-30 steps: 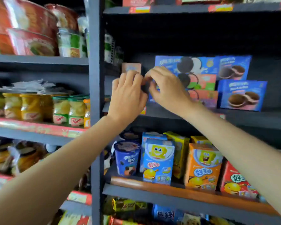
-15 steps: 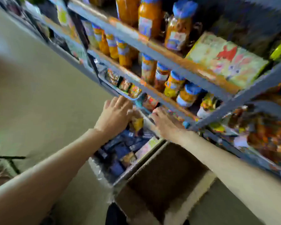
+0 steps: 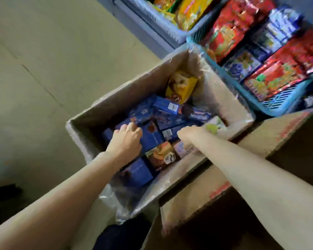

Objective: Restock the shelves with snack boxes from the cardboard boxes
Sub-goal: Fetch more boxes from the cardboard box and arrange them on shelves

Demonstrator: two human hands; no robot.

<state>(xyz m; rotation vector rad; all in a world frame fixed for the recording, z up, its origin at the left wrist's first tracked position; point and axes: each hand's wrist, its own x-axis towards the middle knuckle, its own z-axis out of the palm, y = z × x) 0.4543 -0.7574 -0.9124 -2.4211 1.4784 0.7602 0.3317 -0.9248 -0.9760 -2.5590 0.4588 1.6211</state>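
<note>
Both hands dropped from shelf into the carton (image 3: 83,123). Left hand (image 3: 126,141), fingers curled, touches a blue box (image 3: 150,138) just beside it, rightward; right hand (image 3: 187,136), grip unclear, sits equally near.

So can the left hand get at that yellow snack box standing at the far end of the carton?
Probably yes. The yellow snack box stands exposed in the open cardboard carton, nothing covering it, and the left hand is already inside, over the blue boxes.
</note>
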